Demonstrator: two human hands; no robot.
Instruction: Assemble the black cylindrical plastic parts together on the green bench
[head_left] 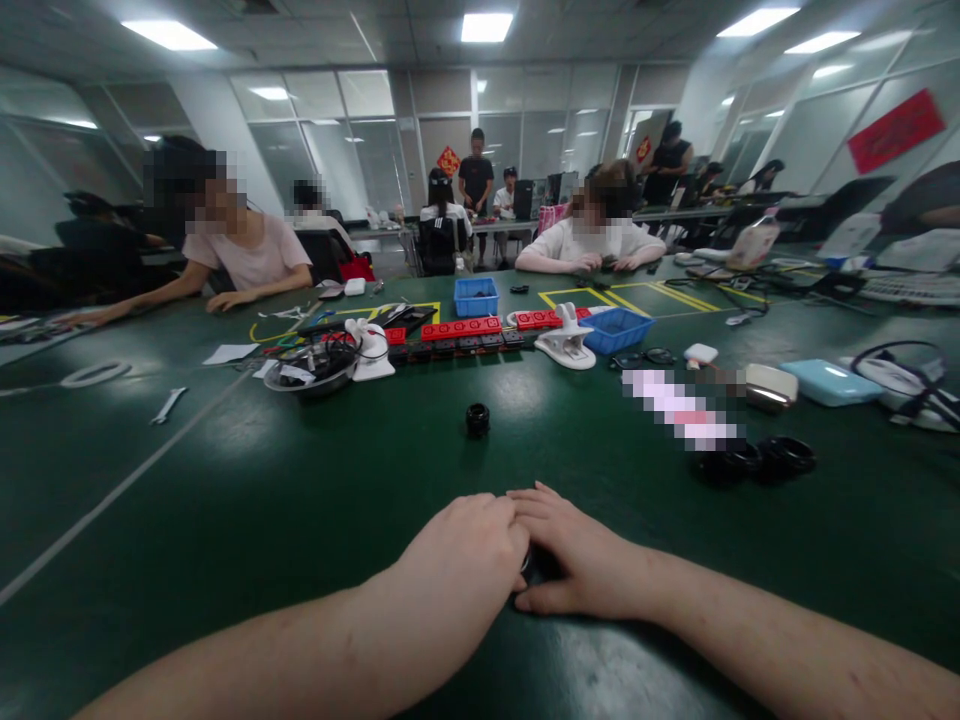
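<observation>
My left hand [463,552] and my right hand [581,555] rest together on the dark green table [300,520], close to its near edge. Their fingers curl inward and touch each other. Between them a small dark object [531,566] shows only in part; I cannot make out what it is or which hand grips it. A small black ring-shaped part [477,419] stands alone on the table a little beyond my hands.
Red trays [461,329], two blue bins [477,296], a white clamp stand [568,341], a bowl of cables [310,368], black rings [757,458], a wrench [168,405] and cases lie farther back. Other people sit at the table's far side.
</observation>
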